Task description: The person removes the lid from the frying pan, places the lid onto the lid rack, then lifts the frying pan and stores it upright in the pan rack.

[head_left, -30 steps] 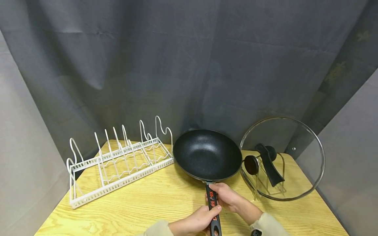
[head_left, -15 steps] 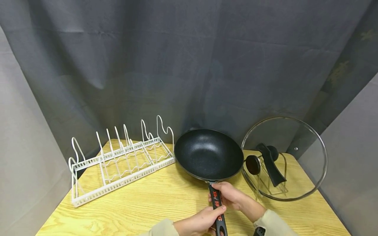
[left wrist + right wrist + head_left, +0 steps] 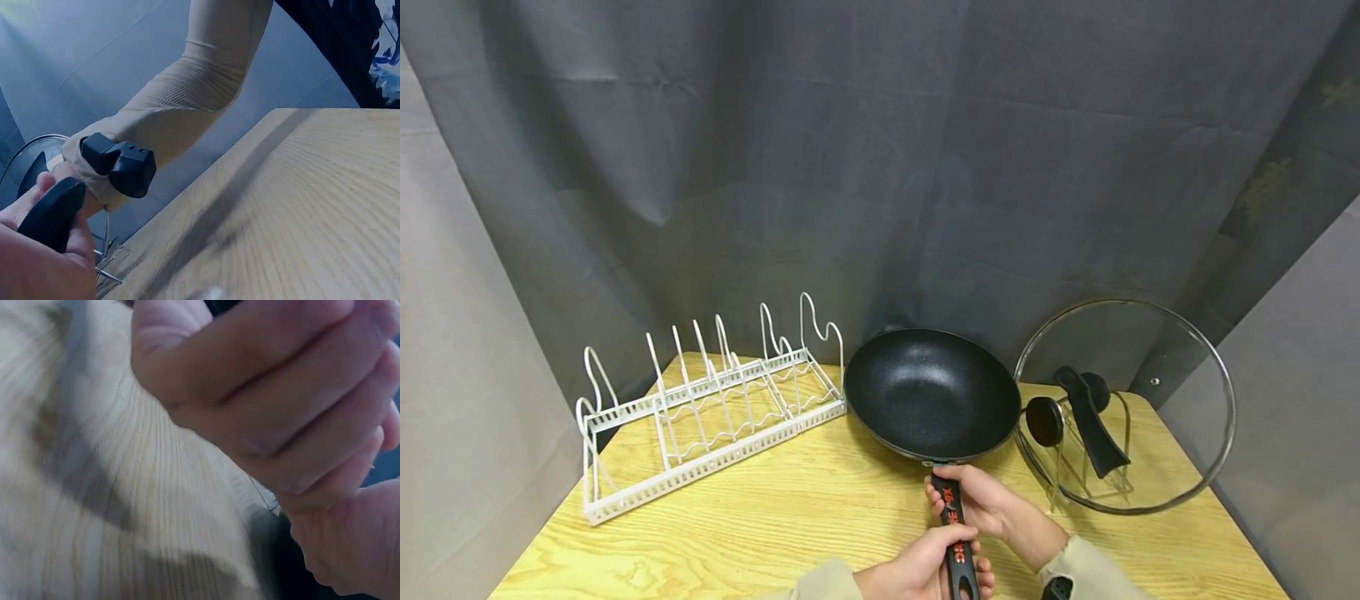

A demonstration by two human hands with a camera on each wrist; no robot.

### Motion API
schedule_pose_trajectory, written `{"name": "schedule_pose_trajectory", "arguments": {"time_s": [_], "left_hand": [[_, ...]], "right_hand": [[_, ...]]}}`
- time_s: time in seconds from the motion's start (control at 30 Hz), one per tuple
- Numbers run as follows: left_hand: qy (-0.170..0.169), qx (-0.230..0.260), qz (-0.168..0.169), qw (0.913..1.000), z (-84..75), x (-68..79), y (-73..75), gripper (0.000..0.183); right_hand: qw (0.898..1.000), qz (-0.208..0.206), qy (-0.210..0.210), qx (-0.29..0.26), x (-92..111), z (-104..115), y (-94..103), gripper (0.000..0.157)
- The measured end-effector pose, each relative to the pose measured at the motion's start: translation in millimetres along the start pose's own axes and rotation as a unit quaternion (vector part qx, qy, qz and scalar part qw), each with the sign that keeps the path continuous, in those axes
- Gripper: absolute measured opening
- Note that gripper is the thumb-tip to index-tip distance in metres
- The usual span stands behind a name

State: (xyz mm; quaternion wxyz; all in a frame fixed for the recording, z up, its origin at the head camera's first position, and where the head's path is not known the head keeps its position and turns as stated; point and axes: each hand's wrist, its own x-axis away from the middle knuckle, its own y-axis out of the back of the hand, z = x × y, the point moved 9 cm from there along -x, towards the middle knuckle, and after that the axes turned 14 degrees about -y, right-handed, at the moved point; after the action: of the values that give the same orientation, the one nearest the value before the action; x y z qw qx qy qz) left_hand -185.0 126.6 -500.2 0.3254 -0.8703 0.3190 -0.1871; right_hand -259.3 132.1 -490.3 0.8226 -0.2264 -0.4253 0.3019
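Observation:
A black frying pan is in the middle of the head view, its bowl facing up and its handle pointing toward the person. My right hand grips the handle near the bowl, thumb on top. Just behind it, my left hand wraps the handle's rear part, with fingertips showing on the far side. The left wrist view shows the dark handle end sticking out of the left hand. Curled fingers of the right hand fill the right wrist view and hide most of the handle.
On the wooden table, a white wire rack stands at left, close to the pan's rim. At right, a large glass lid with a black handle leans upright in a wire stand. A dark grey curtain hangs behind.
The left hand's thumb has come across the handle and its fingers now show on the other side. The right hand keeps its grip. The scene has shifted slightly right in the head view.

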Motion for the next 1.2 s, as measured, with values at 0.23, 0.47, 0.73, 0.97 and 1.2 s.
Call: {"name": "schedule_pose_trajectory", "arguments": {"time_s": [0.23,0.47,0.73,0.97,1.2], "left_hand": [[-0.014,-0.024,-0.025,0.9993,-0.6,-0.1,-2.7,0.022],[-0.072,-0.046,-0.093,0.992,-7.4,-1.0,2.3,0.027],[-0.114,-0.102,-0.123,0.9806,-16.7,1.7,8.2,0.028],[-0.125,-0.115,-0.121,0.9779,-18.7,4.9,14.0,0.031],[-0.142,-0.114,-0.122,0.9758,-22.8,11.9,11.0,0.03]], "right_hand": [[1.0,0.019,-0.003,-0.012,-5.4,-3.6,-1.4,0.031],[0.999,-0.012,0.036,0.036,-6.4,2.5,-1.4,0.034],[0.996,-0.007,0.07,0.056,-7.1,6.7,-6.3,0.032],[0.995,-0.02,0.085,0.052,-7.7,6.5,-6.8,0.027],[0.994,0.004,0.098,0.054,-1.7,7.8,-16.9,0.023]]}}
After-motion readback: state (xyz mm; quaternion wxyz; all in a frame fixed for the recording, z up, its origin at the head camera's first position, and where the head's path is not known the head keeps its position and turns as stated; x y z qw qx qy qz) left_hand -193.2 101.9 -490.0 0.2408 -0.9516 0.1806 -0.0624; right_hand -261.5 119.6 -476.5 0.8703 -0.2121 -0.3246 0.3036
